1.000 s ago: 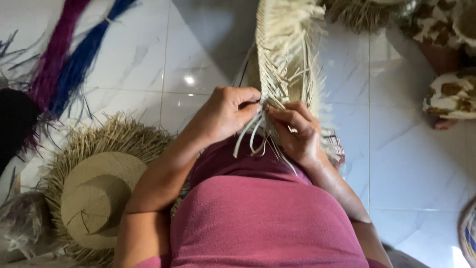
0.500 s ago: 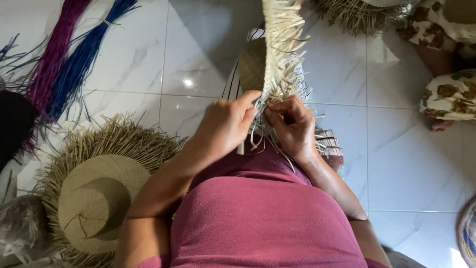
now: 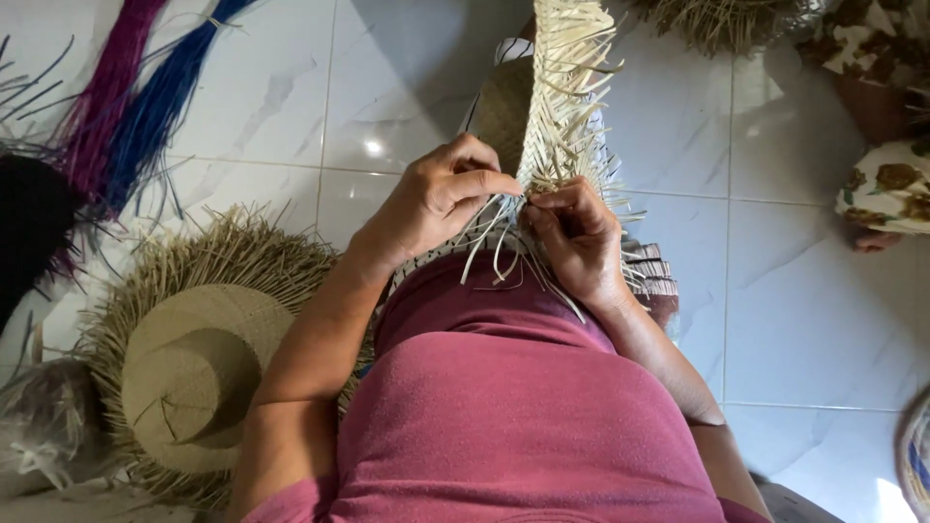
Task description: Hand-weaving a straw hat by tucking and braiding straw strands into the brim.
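Note:
A long pale straw braid point(image 3: 567, 92) runs from the top of the head view down to my hands, with loose strand ends sticking out along its sides. My left hand point(image 3: 436, 199) pinches strands at the braid's lower end from the left. My right hand point(image 3: 576, 237) grips the same end from the right, fingers curled over the strands. Thin loose straws point(image 3: 499, 257) hang below both hands over my pink top. Both hands touch each other at the braid.
An unfinished straw hat point(image 3: 189, 363) with a fringed brim lies on the white tiled floor point(image 3: 794, 291) at the left. Bundles of magenta point(image 3: 116, 82) and blue straw point(image 3: 170, 92) lie at the upper left. Another person in patterned cloth point(image 3: 886, 184) sits at the right.
The braid's working end and both hands have shifted slightly up and to the right. The fingers have regripped the strands, the left thumb now pressing toward the right hand.

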